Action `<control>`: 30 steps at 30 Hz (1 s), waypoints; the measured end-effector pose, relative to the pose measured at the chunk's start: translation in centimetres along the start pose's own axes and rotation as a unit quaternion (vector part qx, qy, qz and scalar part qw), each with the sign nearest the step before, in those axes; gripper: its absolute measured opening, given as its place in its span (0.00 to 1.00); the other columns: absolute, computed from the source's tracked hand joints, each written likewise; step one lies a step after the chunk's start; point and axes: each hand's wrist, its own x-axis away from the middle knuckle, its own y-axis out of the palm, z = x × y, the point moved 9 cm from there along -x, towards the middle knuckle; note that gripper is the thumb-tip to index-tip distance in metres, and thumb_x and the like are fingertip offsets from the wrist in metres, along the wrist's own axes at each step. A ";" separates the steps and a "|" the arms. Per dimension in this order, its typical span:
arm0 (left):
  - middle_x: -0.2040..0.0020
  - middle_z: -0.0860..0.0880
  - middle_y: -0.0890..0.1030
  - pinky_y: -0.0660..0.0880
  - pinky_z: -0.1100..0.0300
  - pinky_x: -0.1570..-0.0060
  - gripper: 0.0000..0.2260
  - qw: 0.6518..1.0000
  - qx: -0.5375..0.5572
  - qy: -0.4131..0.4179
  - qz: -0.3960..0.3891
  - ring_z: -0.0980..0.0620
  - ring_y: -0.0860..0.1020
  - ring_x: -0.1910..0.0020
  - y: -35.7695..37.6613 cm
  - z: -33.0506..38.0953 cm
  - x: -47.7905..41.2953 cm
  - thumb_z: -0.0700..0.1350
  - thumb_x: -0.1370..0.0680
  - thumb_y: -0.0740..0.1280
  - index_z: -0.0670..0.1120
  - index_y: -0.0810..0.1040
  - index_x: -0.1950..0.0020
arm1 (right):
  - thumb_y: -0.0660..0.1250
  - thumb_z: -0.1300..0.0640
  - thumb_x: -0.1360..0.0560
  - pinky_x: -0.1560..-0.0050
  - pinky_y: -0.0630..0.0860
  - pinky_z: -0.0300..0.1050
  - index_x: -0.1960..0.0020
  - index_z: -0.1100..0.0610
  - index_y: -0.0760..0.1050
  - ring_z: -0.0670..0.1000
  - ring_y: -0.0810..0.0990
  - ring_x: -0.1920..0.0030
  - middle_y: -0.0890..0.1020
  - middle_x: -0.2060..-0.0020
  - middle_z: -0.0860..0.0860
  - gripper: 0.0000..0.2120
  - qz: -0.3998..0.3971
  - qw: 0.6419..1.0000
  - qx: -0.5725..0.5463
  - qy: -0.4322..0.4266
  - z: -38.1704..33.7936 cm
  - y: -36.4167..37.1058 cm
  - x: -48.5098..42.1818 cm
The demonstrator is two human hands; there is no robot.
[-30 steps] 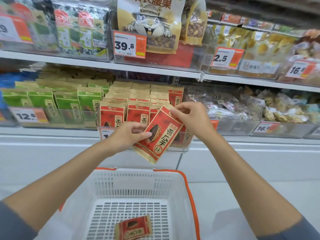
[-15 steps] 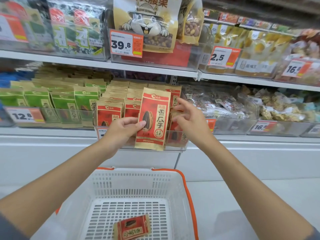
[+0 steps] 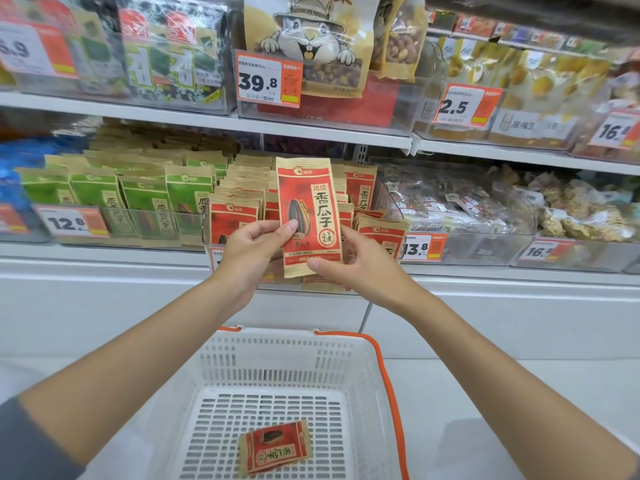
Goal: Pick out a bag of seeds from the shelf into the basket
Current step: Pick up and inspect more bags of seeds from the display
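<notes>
We see bright, even light from overhead, with soft shadow under the upper shelf [image 3: 311,129]. Pale glare streaks the clear bins [image 3: 485,251]. The bag of seeds [image 3: 310,202] at centre is sharp. The far-left price tag [image 3: 31,50] and far-right packets [image 3: 571,81] blur, and shelf lines bow toward the corners.

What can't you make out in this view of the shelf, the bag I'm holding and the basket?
Head view only:
Shelf price tag: mostly hidden behind the left hand.
Held bag: bottom print partly under the thumb of the right hand, the rest too small.
Basket: near rim cut off by the bottom edge.
Top-left tag: first digit cut off by the left edge.
</notes>
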 end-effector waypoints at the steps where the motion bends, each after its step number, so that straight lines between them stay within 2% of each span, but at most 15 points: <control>1: 0.52 0.43 0.86 0.83 0.56 0.58 0.17 1.000 0.001 0.002 -0.005 0.47 0.85 0.57 0.2 0.1 0.1 0.46 0.24 0.72 0.39 0.78 0.40 | 0.76 0.44 0.30 0.52 0.78 0.39 0.34 0.44 0.73 0.38 0.82 0.52 0.85 0.49 0.40 0.27 0.015 1.000 0.001 0.006 0.3 0.0 0.0; 3: 0.52 0.42 0.86 0.83 0.57 0.59 0.18 1.000 0.007 0.008 -0.021 0.47 0.85 0.57 0.6 0.4 0.4 0.46 0.25 0.73 0.38 0.77 0.40 | 0.78 0.40 0.37 0.43 0.79 0.46 0.34 0.45 0.71 0.39 0.83 0.48 0.84 0.48 0.40 0.35 0.033 0.999 -0.007 0.014 0.8 -0.3 -0.2; 5: 0.51 0.41 0.86 0.82 0.57 0.61 0.18 0.999 0.010 0.010 -0.039 0.47 0.85 0.58 1.2 0.5 0.7 0.46 0.27 0.74 0.39 0.76 0.41 | 0.79 0.41 0.39 0.44 0.80 0.47 0.32 0.46 0.69 0.40 0.83 0.48 0.84 0.47 0.41 0.39 0.038 0.999 -0.001 0.017 1.0 -0.6 -0.3; 8: 0.50 0.40 0.85 0.82 0.55 0.61 0.17 0.998 0.000 0.017 -0.055 0.47 0.85 0.59 1.4 0.7 0.8 0.45 0.27 0.73 0.40 0.76 0.43 | 0.78 0.55 0.30 0.60 0.78 0.38 0.30 0.51 0.66 0.40 0.84 0.58 0.85 0.50 0.47 0.34 0.010 0.999 -0.006 0.034 0.8 -1.0 -0.2; 10: 0.51 0.41 0.86 0.83 0.53 0.57 0.16 0.999 -0.006 0.020 -0.048 0.46 0.85 0.57 1.1 0.8 0.5 0.46 0.27 0.73 0.41 0.76 0.44 | 0.73 0.64 0.26 0.67 0.77 0.38 0.28 0.54 0.65 0.45 0.82 0.65 0.86 0.53 0.57 0.31 -0.018 0.997 -0.039 0.056 0.8 -1.4 0.0; 11: 0.51 0.42 0.86 0.83 0.52 0.55 0.16 0.999 -0.005 0.021 -0.045 0.46 0.85 0.56 0.9 0.7 0.4 0.46 0.27 0.73 0.41 0.77 0.44 | 0.71 0.67 0.25 0.64 0.81 0.45 0.27 0.55 0.65 0.49 0.82 0.64 0.85 0.52 0.61 0.30 -0.030 0.996 -0.061 0.065 0.9 -1.6 0.0; 12: 0.51 0.42 0.86 0.83 0.51 0.53 0.15 0.999 -0.004 0.022 -0.042 0.46 0.85 0.56 0.8 0.7 0.3 0.46 0.27 0.73 0.41 0.77 0.44 | 0.70 0.69 0.25 0.55 0.82 0.55 0.27 0.55 0.66 0.53 0.83 0.62 0.84 0.50 0.64 0.29 -0.041 0.993 -0.082 0.070 0.9 -1.7 0.1; 13: 0.51 0.42 0.86 0.83 0.52 0.53 0.14 0.999 -0.006 0.024 -0.040 0.46 0.85 0.55 0.8 0.7 0.2 0.45 0.25 0.73 0.41 0.78 0.43 | 0.70 0.70 0.25 0.45 0.79 0.62 0.29 0.54 0.68 0.56 0.83 0.59 0.84 0.48 0.64 0.28 -0.051 0.991 -0.100 0.071 0.8 -1.8 0.1; 14: 0.50 0.42 0.86 0.83 0.52 0.52 0.12 0.999 -0.012 0.026 -0.038 0.47 0.85 0.55 0.8 0.8 0.1 0.44 0.24 0.72 0.41 0.79 0.43 | 0.70 0.70 0.25 0.40 0.75 0.66 0.31 0.53 0.70 0.58 0.83 0.57 0.84 0.48 0.64 0.26 -0.058 0.990 -0.110 0.071 0.8 -1.8 0.1; 17: 0.48 0.43 0.84 0.82 0.59 0.56 0.09 0.997 -0.050 0.051 -0.029 0.52 0.84 0.55 0.7 1.2 0.2 0.44 0.23 0.72 0.44 0.80 0.45 | 0.69 0.71 0.25 0.37 0.72 0.71 0.32 0.54 0.71 0.61 0.84 0.53 0.85 0.49 0.61 0.25 -0.069 0.990 -0.104 0.071 0.9 -1.7 0.2; 19: 0.46 0.41 0.83 0.80 0.63 0.57 0.07 0.996 -0.062 0.063 -0.027 0.52 0.83 0.53 0.7 1.5 0.2 0.44 0.23 0.72 0.46 0.81 0.46 | 0.68 0.72 0.25 0.37 0.73 0.69 0.31 0.54 0.70 0.59 0.84 0.53 0.85 0.49 0.60 0.26 -0.075 0.990 -0.100 0.067 0.9 -1.6 0.3; 21: 0.47 0.41 0.83 0.80 0.64 0.58 0.06 0.996 -0.058 0.062 -0.024 0.51 0.83 0.52 0.6 1.5 0.3 0.44 0.23 0.72 0.46 0.81 0.47 | 0.64 0.74 0.24 0.38 0.75 0.63 0.30 0.53 0.69 0.57 0.85 0.53 0.86 0.49 0.58 0.27 -0.085 0.989 -0.104 0.069 0.8 -1.5 0.4; 25: 0.51 0.46 0.85 0.80 0.64 0.59 0.05 0.997 -0.052 0.059 -0.019 0.53 0.83 0.55 0.4 1.7 0.4 0.43 0.22 0.71 0.45 0.82 0.47 | 0.61 0.75 0.24 0.50 0.81 0.46 0.31 0.53 0.70 0.54 0.86 0.56 0.86 0.51 0.56 0.27 -0.101 0.985 -0.120 0.073 0.7 -1.3 0.3; 27: 0.52 0.48 0.85 0.80 0.64 0.60 0.06 0.997 -0.049 0.059 -0.016 0.54 0.84 0.57 0.4 1.7 0.4 0.43 0.22 0.71 0.44 0.82 0.46 | 0.62 0.75 0.24 0.54 0.81 0.43 0.30 0.54 0.70 0.54 0.86 0.57 0.86 0.51 0.56 0.27 -0.097 0.983 -0.137 0.073 0.9 -1.5 0.2; 30: 0.57 0.51 0.85 0.81 0.62 0.61 0.06 0.997 -0.052 0.064 -0.003 0.55 0.84 0.58 0.0 1.8 0.3 0.43 0.22 0.71 0.50 0.79 0.47 | 0.65 0.75 0.25 0.55 0.83 0.43 0.29 0.57 0.70 0.56 0.86 0.56 0.86 0.53 0.57 0.27 -0.090 0.978 -0.177 0.071 1.0 -1.6 0.1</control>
